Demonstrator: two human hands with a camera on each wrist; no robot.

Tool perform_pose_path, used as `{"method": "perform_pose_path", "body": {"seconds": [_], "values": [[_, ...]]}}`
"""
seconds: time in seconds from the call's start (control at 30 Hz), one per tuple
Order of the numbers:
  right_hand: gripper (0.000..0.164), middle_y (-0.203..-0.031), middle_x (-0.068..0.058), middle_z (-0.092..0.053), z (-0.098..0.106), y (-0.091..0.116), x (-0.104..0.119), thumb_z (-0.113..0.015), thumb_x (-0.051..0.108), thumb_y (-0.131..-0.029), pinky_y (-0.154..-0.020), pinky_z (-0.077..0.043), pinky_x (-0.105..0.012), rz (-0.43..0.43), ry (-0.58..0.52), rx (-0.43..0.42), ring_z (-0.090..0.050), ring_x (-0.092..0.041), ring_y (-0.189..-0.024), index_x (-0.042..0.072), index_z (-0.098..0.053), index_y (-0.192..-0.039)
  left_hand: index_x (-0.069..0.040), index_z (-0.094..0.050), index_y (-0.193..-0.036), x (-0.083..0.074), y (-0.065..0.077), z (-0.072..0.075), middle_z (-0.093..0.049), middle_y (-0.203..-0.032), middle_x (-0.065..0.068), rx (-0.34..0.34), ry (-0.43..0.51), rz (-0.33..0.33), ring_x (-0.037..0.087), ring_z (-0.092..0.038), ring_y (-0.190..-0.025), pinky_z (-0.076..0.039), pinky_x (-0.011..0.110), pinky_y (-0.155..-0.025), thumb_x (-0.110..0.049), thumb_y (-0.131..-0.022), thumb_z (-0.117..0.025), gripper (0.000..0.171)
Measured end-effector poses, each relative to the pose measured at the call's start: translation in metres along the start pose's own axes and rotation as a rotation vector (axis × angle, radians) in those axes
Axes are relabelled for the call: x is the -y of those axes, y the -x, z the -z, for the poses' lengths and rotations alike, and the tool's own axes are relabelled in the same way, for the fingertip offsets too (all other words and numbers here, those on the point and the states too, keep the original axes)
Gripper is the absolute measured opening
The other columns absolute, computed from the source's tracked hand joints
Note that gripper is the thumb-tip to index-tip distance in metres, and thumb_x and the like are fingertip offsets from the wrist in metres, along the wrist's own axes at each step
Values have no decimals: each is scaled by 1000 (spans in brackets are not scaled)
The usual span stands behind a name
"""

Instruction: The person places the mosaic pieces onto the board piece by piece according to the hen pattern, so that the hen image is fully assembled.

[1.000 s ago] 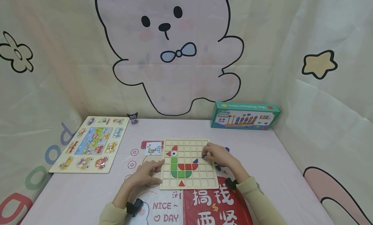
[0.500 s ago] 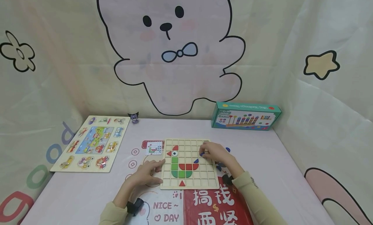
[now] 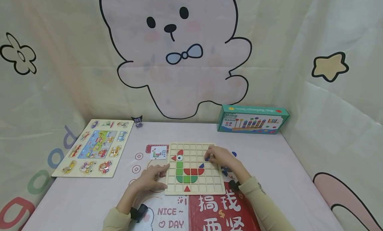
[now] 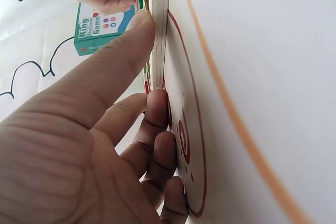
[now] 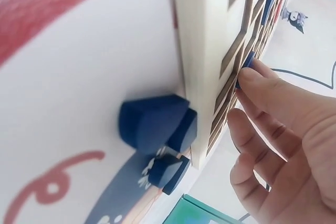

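Observation:
A wooden grid board [image 3: 209, 186] lies on the table, with red, green and blue pieces forming a bird shape in its cells. My right hand [image 3: 220, 156] is over the board's upper right part. Its thumb and index finger pinch a small blue puzzle piece [image 5: 245, 69] at a cell; whether the piece is seated cannot be seen. My left hand [image 3: 149, 177] touches the board's left edge with extended thumb and index finger. In the left wrist view, its other fingers [image 4: 164, 148] bend beside the board. A red triangle piece [image 3: 187, 188] sits in the lowest row.
Loose blue pieces [image 5: 152, 121] lie just off the board's right edge. A pattern card [image 3: 158, 152] is at its upper left. Farther back stand a green game box [image 3: 252, 119] and a small figurine [image 3: 137, 121]. A picture puzzle board [image 3: 92, 147] lies at left.
My right hand has shifted slightly left with the blue puzzle piece, then stayed nearly still over the last half second. My left hand remains at the board's edge.

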State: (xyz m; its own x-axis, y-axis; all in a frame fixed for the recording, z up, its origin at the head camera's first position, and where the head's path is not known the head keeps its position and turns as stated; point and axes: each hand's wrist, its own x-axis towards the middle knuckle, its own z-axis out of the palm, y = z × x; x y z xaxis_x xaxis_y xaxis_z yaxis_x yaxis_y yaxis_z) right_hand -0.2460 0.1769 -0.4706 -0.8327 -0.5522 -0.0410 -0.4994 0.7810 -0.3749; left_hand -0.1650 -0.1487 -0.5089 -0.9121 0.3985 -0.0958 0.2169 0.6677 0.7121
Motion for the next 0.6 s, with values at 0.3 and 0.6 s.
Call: {"method": "perform_pose_path", "body": {"seconds": [0.3,0.6], "values": [[14,-94,-2,-61,1,5,-1,-64,6,-84,-78,-46,-36,-12,-11,-4,-55,-17,-82,12,-72,-93,-21,-46,-138,-1,-1,0,-47,-90,-3,-1,-6,11,17,-36,-85,-27,36,-71,-34,-68,-79,78],[16,-98,-1,-62,5,16,-4,-64,10,-85,-79,-47,-37,-19,-30,-44,-59,-17,-88,12,-71,-99,-24,-47,-137,-2,0,0,-48,-90,-5,-2,-9,27,16,-36,-87,-27,36,-73,-34,-68,-79,77]]}}
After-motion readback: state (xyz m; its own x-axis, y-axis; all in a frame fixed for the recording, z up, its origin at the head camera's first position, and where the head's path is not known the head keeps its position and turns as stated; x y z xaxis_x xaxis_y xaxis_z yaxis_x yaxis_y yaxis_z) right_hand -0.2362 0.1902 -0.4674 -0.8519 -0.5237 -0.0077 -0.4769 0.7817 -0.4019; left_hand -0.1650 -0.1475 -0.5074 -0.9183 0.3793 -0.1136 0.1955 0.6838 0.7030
